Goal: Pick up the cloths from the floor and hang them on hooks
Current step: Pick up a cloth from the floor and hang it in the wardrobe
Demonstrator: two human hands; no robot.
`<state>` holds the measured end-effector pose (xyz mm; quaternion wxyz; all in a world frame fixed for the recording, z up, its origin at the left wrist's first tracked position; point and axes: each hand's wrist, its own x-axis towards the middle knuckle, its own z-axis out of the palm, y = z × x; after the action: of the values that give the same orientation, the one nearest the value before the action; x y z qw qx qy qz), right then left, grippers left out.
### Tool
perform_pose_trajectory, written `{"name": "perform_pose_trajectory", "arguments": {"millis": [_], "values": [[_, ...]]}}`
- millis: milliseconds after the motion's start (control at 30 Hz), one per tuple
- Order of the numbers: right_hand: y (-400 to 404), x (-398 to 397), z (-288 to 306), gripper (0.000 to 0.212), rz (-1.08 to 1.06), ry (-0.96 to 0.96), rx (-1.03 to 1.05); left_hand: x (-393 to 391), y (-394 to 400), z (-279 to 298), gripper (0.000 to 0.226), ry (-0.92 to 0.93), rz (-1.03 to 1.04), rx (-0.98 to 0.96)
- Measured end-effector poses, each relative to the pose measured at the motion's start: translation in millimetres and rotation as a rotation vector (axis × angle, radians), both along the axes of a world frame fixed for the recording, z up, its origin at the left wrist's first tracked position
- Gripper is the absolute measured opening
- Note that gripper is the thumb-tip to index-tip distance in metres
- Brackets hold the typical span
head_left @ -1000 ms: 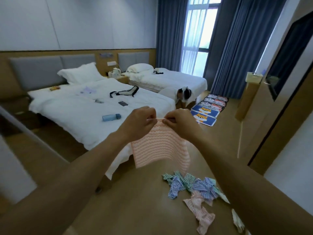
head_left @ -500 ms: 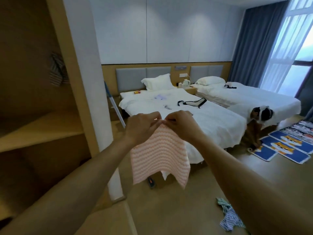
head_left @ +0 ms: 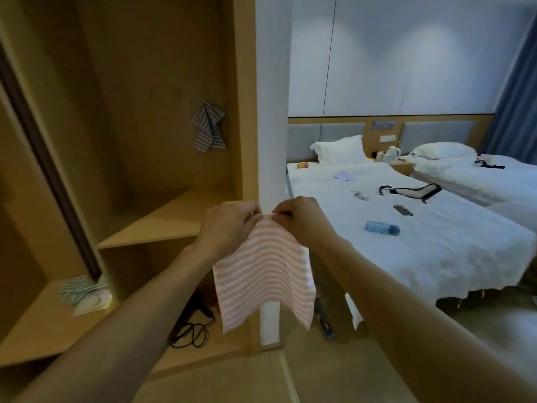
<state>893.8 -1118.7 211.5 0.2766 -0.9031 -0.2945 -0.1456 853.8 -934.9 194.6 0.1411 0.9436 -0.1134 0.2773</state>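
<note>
A pink and white striped cloth hangs in front of me, held by its top edge. My left hand and my right hand pinch that edge close together, side by side. A grey striped cloth hangs high on the right inner wall of the open wooden wardrobe; its hook is hidden under the fabric. The held cloth is in front of the white edge of the wardrobe's side panel.
A green striped cloth with other items lies on the lower left shelf. A dark appliance with a black cord sits on the wardrobe floor. Two white beds with a blue bottle and phone stand to the right.
My view has turned left from the room and the floor cloths to the open wardrobe. Both hands keep pinching the pink cloth's top edge.
</note>
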Motion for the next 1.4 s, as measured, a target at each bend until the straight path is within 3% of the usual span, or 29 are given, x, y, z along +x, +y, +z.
{"name": "perform_pose_trajectory", "arguments": {"millis": [267,533,900,1100,1400], "values": [[123.8,12.8,4.7,0.021,0.093,-0.026,0.044,-6.2,109.5,8.3,0.020,-0.038,0.087,0.016],[196.5,63.3,10.6,0.019,0.192,-0.066,0.041,31.6,178.6,6.7,0.019,-0.080,0.166,-0.009],[282.2,191.7,23.8,0.019,0.335,-0.077,0.052,136.4,252.9,28.5,0.025,-0.112,0.338,-0.015],[321.0,265.4,41.6,0.026,0.303,-0.145,0.156,207.3,288.4,43.9,0.020,-0.161,0.449,-0.101],[379.9,354.6,40.4,0.024,0.273,-0.068,0.224,291.5,336.1,52.6,0.018,-0.193,0.521,-0.153]]}}
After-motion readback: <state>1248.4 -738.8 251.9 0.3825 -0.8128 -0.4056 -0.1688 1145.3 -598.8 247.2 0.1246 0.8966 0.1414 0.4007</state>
